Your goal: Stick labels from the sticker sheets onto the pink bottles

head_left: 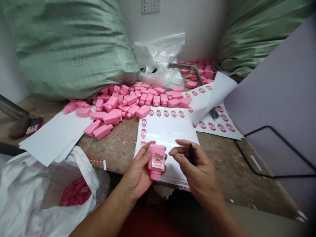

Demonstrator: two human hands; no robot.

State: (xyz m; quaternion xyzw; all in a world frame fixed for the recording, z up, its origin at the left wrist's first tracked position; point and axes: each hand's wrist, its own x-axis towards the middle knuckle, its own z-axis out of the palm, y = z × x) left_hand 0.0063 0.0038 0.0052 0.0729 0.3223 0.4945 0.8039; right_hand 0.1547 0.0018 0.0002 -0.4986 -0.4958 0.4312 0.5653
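My left hand [138, 174] is closed around a small pink plastic bottle [156, 149], its neck pointing down toward me. A label [158, 161] with a pink oval print lies on the bottle's front face; whether its upper edge is stuck flat I cannot tell. Close by on the right, my right hand [198, 172] is apart from the bottle, with thumb and index finger near its side. A slim black tool [191, 154] is tucked in the curled fingers of that hand; its kind does not show. Beneath both hands lies a stack of label sheets [168, 126] with oval labels along the edges.
Many pink bottles [111, 117] are heaped behind the sheets. White paper [59, 131] lies left, above an open white sack [81, 164] holding pink bottles. More label sheets [222, 126], a black wire frame [274, 135] and a purple panel [276, 82] are on the right. Green sacks [74, 46] stand behind.
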